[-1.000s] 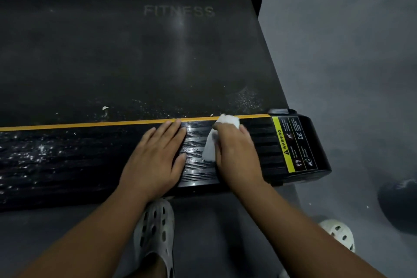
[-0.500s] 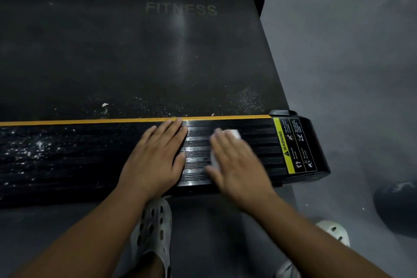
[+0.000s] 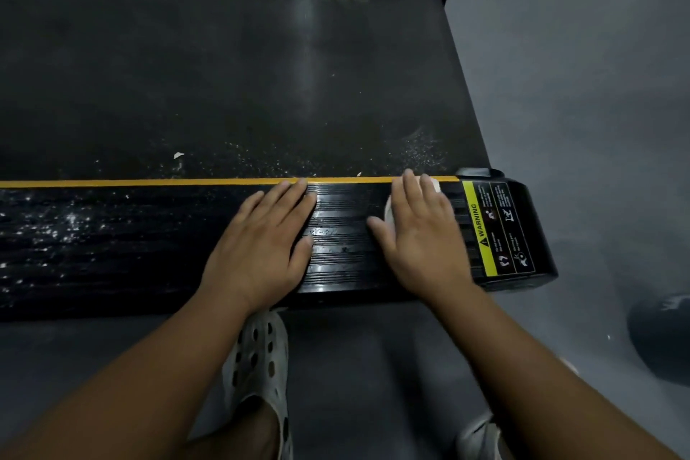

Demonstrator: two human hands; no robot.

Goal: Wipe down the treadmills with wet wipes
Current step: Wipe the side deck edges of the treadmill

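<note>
The right hand [image 3: 422, 231] has slid right toward the warning label [image 3: 481, 228], flat fingers pressing the wipe [image 3: 389, 212] onto the treadmill rail [image 3: 343, 235], while the left hand [image 3: 261, 239] rests flat nearby.

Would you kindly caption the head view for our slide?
Right hand presses a wet wipe on the treadmill rail; left hand rests flat.

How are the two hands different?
The right hand presses a white wipe onto the rail; the left hand rests on bare rail with nothing under it. The right hand sits beside the warning label; the left hand is farther from it. Both lie flat with straight fingers on the ribbed rail.
</note>
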